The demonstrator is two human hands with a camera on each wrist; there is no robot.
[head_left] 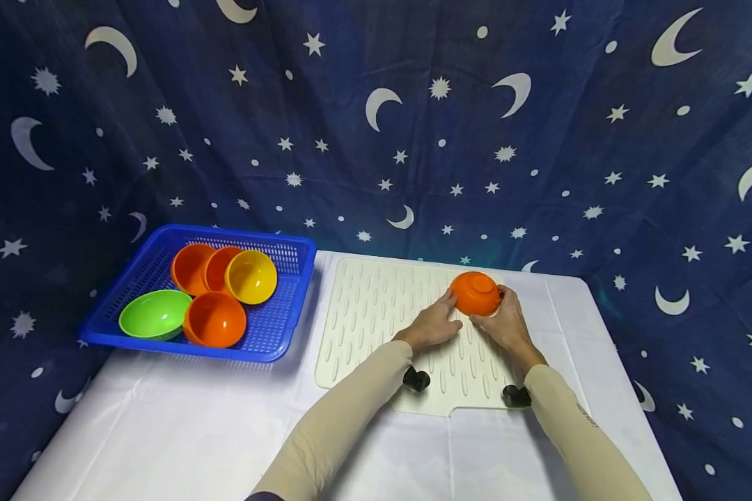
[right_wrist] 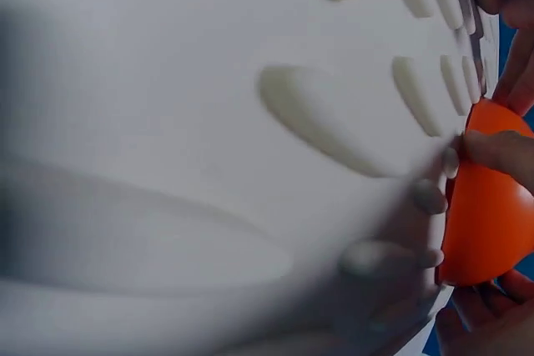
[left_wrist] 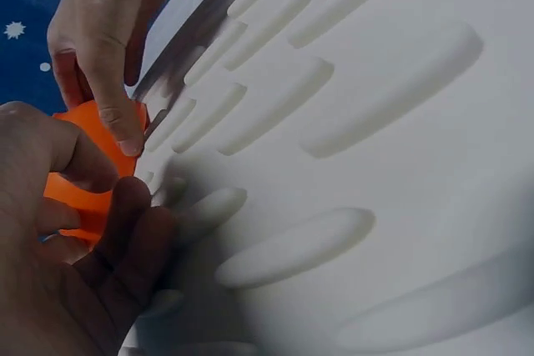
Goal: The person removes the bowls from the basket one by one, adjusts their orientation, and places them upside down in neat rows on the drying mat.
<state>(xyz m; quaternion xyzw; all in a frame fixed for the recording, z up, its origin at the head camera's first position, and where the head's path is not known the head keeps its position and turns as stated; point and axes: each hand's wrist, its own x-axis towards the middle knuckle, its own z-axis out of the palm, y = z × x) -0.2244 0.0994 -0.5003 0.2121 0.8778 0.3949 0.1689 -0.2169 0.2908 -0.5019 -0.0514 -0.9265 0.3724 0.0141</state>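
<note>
Bowl over mat, tablecloth, starry curtain

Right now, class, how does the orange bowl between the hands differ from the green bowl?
The orange bowl is base up; the green bowl is mouth up. The orange bowl is over the white ridged mat; the green bowl is in the blue perforated basket. Both are rounded, shiny.
</note>
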